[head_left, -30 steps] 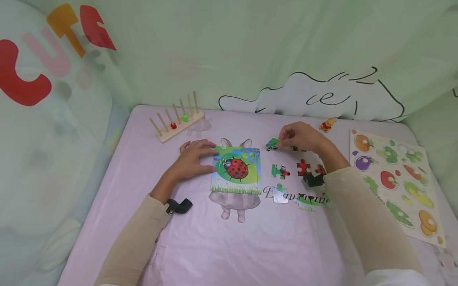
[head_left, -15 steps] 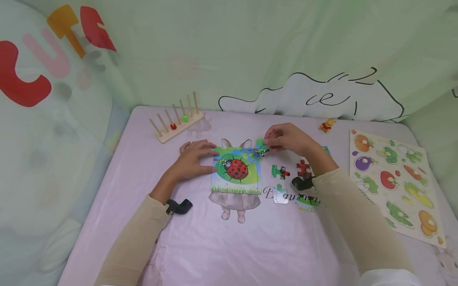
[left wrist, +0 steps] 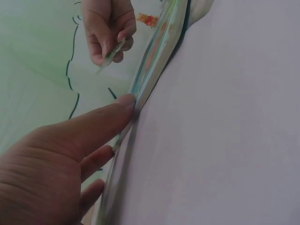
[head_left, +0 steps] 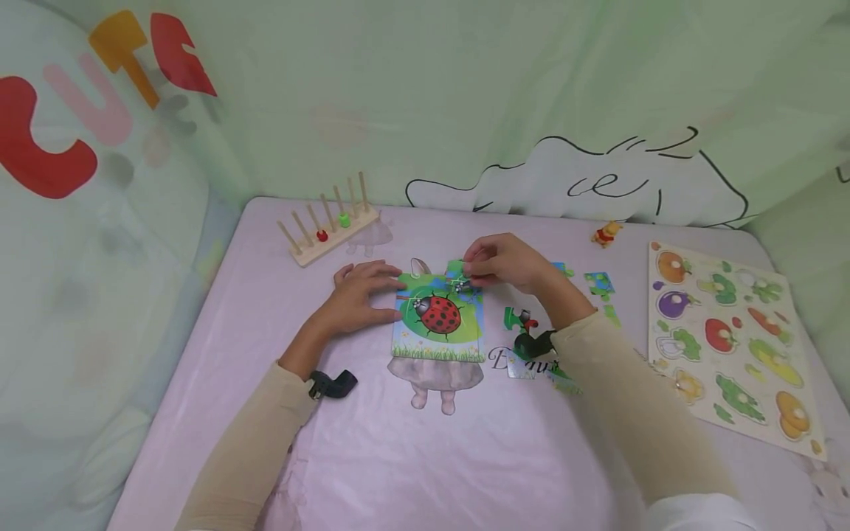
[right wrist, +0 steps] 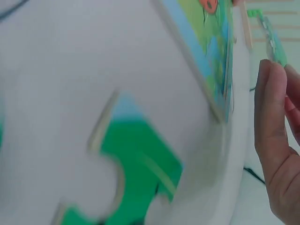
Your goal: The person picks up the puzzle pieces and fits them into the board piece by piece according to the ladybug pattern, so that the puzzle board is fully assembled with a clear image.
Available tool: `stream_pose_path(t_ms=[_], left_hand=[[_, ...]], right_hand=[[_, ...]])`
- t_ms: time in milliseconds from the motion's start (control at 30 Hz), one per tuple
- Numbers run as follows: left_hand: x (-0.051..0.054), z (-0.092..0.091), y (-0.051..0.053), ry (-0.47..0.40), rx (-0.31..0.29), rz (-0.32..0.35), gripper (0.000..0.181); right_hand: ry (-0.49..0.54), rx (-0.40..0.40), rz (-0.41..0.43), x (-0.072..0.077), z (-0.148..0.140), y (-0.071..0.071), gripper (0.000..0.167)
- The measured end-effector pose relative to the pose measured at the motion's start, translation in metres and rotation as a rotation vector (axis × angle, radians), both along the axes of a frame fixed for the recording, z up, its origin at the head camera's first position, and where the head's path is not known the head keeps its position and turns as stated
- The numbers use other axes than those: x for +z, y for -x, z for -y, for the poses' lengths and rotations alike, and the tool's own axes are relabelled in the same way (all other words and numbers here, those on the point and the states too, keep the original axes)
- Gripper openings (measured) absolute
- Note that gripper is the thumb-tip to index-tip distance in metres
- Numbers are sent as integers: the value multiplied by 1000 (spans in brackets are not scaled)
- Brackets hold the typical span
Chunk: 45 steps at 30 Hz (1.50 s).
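Aloft, the right hand [head_left: 508,262] pinches a puzzle piece [head_left: 454,270].

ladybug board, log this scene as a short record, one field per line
left hand: touches left edge of ladybug board
right hand: pinches puzzle piece, held in the air
loose pieces: right of ladybug board
peg rack: beyond left hand, with red bead and green bead
small figurine: beyond loose pieces
vegetable board: far right
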<state>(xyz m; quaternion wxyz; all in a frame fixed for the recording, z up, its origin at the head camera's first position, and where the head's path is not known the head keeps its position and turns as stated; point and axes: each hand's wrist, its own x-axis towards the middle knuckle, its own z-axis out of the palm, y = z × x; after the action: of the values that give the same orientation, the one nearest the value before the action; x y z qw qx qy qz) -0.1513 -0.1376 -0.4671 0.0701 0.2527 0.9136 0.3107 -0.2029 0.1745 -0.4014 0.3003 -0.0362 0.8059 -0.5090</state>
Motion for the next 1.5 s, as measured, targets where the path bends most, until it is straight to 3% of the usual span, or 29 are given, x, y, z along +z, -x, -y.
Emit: stream_pose_path(t_ms=[300, 900, 1500], left_hand=[[-2, 0, 1, 0, -5, -9, 51], [-1, 1, 2, 3, -7, -9, 51], [-3, 1, 3, 14, -2, -7, 54]], right_hand=[[60, -23, 55, -2, 23, -4, 25], [51, -50, 130, -17, 54, -5, 24], [9, -72, 123, -20, 66, -7, 20]])
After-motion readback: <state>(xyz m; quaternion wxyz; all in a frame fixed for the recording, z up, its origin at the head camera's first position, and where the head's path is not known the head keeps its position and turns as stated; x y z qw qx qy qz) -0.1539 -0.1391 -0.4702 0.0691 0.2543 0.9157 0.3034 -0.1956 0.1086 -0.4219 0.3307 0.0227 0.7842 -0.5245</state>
